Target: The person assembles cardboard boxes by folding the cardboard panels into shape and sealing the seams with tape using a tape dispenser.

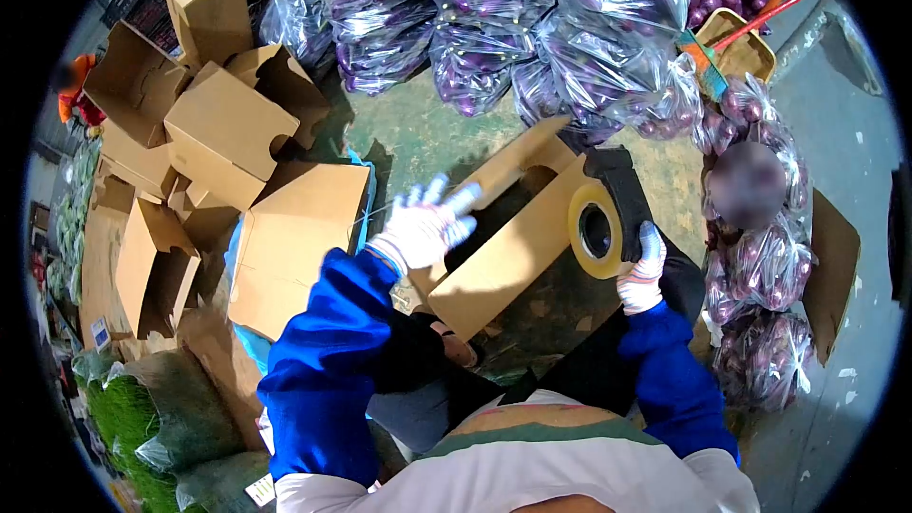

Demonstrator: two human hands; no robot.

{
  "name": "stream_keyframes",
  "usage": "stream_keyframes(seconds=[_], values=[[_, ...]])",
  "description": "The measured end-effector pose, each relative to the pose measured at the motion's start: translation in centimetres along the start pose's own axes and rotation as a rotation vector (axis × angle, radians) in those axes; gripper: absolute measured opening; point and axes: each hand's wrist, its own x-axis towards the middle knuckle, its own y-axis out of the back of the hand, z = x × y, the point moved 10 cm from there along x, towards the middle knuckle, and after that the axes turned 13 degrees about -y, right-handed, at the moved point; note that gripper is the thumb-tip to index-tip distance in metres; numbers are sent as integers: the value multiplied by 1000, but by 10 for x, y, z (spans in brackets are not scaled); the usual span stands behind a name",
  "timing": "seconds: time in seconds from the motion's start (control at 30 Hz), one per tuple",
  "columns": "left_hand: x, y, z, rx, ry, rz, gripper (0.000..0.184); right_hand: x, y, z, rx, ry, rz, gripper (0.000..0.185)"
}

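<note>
In a white knitted glove, my left hand [423,226] has its fingers stretched apart, beside the raised flap of a cardboard box [518,247]. I cannot tell whether it touches the flap. The box stands on the floor between my legs, its top partly open and its inside dark. My right hand [644,271], gloved too, is closed around a black tape dispenser [619,180]. A wide roll of yellowish clear tape [581,233] sits in the dispenser, over the box's right end.
Several cardboard boxes [228,123] are piled at the left, with a larger one [302,233] near my left arm. Bags of purple onions [489,28] are stacked ahead, and more bags [765,266] line the right. A broom [703,66] and dustpan [746,52] lie at the upper right.
</note>
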Motion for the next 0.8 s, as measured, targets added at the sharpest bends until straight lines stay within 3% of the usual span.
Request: stream_keyframes(seconds=[0.07, 0.13, 0.2, 0.23, 0.37, 0.4, 0.43, 0.57, 0.63, 0.73, 0.8], values=[[-1, -42, 11, 45, -38, -117, 52, -2, -10, -5, 25, 21, 4, 38], [1, -41, 13, 131, -36, -55, 49, 1, -7, -2, 17, 21, 21, 36], [1, -44, 6, -15, 23, -63, 53, 3, 16, -11, -299, 211, 213, 34], [2, -42, 4, -24, 35, -48, 58, 8, 17, -4, -68, 137, 163, 30], [6, -44, 23, -97, 47, 50, 64, 13, -4, -28, -155, 161, 133, 33], [2, -47, 38, -84, 94, 10, 67, 26, 19, -25, -190, 166, 202, 35], [1, -48, 47, -113, 105, 18, 68, 28, 15, -30, -175, 166, 226, 24], [-5, -63, 45, -155, 76, 129, 68, 24, -5, -39, -200, 131, 217, 31], [0, -50, 47, -89, 0, 247, 67, 34, -17, -43, -260, 103, 132, 25], [0, -48, 46, -99, -35, 245, 67, 39, -44, -30, -64, -4, 5, 20], [-11, -55, 46, -137, -14, 224, 67, 49, -24, -11, -109, -38, -3, 21]])
